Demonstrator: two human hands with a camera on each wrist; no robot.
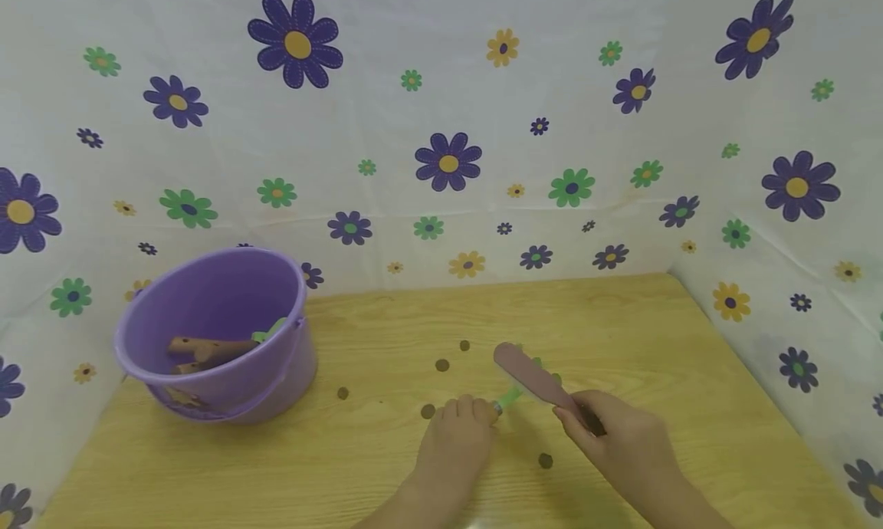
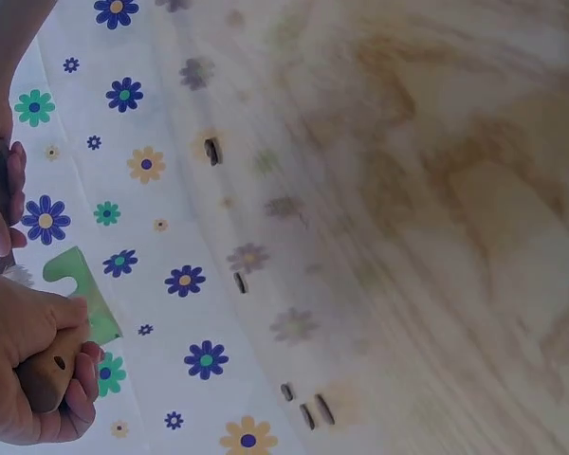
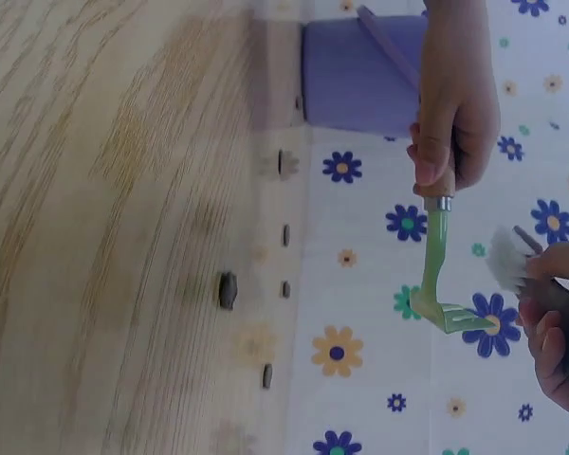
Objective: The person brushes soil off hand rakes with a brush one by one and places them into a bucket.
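In the head view my left hand point(image 1: 455, 441) grips the wooden handle of a small garden rake point(image 1: 510, 396) with a green head. The right wrist view shows the rake's bent prongs; in the left wrist view the handle's end point(image 2: 45, 389) pokes out of the fist. My right hand point(image 1: 628, 433) holds a brush point(image 1: 531, 374) with a flat mauve back, its white bristles point(image 3: 505, 261) facing the rake. From the head, the brush hides part of the rake's prongs. Both tools are held above the wooden table point(image 1: 386, 468).
A purple bucket point(image 1: 300, 372) stands at the table's left, holding wooden-handled pieces point(image 1: 214, 350) and something green point(image 1: 269, 331). Several small dark flat discs lie scattered, one disc point(image 1: 546, 461) between the forearms. Flower-printed cloth point(image 1: 386, 123) walls the back and sides.
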